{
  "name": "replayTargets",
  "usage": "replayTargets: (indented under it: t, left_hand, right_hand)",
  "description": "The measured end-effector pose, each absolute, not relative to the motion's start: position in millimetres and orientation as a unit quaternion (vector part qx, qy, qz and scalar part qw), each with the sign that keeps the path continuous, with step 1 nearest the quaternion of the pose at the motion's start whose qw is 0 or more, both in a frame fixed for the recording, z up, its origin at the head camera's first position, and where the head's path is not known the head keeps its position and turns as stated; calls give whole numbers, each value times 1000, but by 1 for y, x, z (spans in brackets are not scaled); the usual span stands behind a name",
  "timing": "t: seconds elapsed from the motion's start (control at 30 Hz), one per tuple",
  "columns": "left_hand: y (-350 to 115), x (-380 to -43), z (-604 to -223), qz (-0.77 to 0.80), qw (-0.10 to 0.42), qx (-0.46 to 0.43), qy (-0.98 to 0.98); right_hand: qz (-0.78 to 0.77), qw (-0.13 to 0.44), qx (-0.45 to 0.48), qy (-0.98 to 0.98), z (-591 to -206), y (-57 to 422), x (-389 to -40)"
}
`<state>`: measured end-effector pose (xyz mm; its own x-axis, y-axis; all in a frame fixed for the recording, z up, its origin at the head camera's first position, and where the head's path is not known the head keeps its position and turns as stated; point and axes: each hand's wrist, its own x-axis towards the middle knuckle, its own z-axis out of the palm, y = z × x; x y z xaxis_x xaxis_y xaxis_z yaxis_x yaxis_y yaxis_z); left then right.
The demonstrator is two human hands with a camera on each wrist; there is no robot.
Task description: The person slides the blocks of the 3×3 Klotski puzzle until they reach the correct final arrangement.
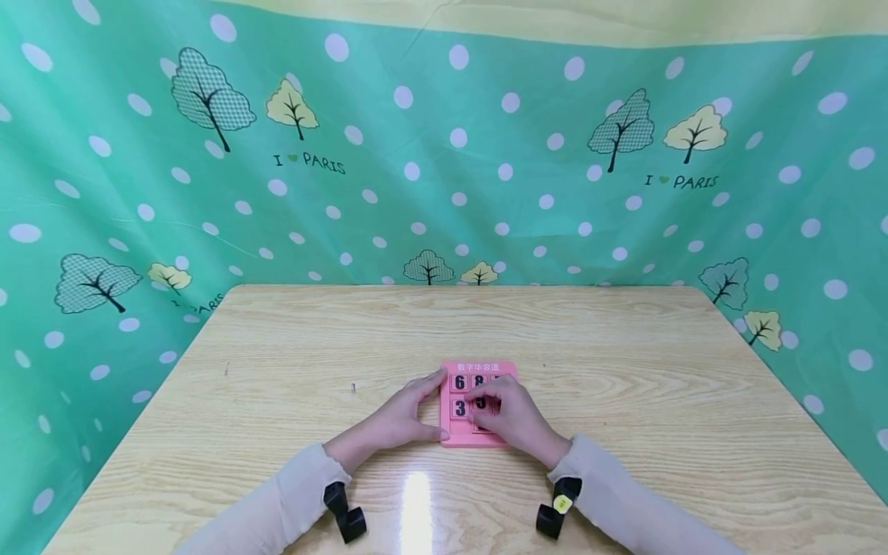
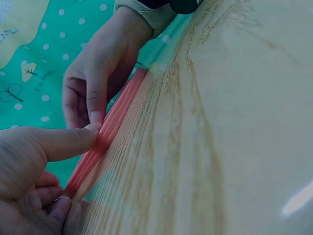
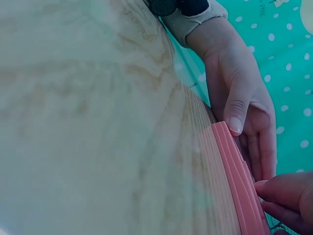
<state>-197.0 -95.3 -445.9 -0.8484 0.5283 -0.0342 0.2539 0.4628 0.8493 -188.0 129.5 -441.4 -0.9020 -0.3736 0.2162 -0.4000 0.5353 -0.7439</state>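
A pink number slide puzzle (image 1: 456, 442) lies on the table, its tiles marked with black digits. In the head view, 6, 8 and 3 can be read. My left hand (image 1: 398, 420) holds the puzzle's left side, thumb by the near corner and a finger by the far one. Over the right part of the board, my right hand (image 1: 516, 414) pinches the tile with the 5 (image 1: 481, 402) between thumb and index finger. It covers the tiles at the right. Seen from the left wrist, the thumb (image 2: 73, 142) rests against the pink frame (image 2: 115, 115).
The wood-grain table (image 1: 291, 339) reaches around the puzzle on all sides. A green dotted curtain (image 1: 430, 169) hangs behind it and at both sides. Small dark marks dot the tabletop, and a bright reflection (image 1: 416, 509) lies near the front.
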Motion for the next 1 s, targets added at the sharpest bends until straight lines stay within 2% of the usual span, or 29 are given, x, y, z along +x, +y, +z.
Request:
replayTargets:
  t: [1.0]
  left_hand:
    - [-95,-197,-446,463,145,234,843]
  right_hand:
    - [437,3,203,-876,-440,128,-195]
